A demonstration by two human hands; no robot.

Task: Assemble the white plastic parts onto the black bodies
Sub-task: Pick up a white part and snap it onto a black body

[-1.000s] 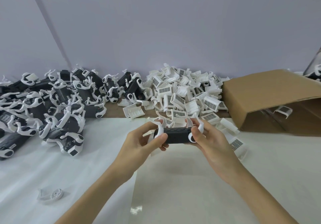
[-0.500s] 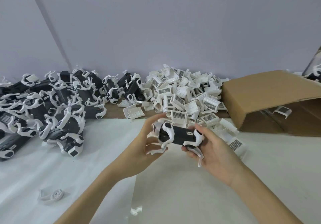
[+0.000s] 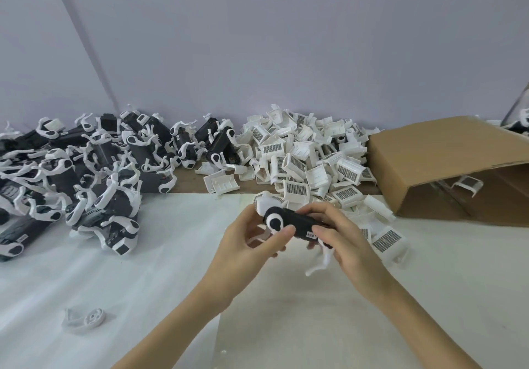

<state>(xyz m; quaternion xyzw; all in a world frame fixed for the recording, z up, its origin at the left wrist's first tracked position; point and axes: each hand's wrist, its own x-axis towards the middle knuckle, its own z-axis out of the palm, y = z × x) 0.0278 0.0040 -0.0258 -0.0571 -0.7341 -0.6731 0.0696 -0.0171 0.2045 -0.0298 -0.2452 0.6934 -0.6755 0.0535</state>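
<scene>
Tilted since earlier, the black body sits gripped by both left hand and right hand (light, stiff; hold its ends, thin white legs look fragile).

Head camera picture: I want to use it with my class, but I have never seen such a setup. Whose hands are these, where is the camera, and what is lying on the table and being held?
No machine here: a person works with bare hands, and the camera sits on their head, looking forward and down. The left hand and the right hand together hold one black body with white plastic parts on it, just above the white table cover. On the left lies a heap of black bodies with white arms on them. Behind the hands is a pile of loose white parts, many with a grid pattern. On the right stands a cardboard box tipped open. One loose white piece lies near the front left.
</scene>
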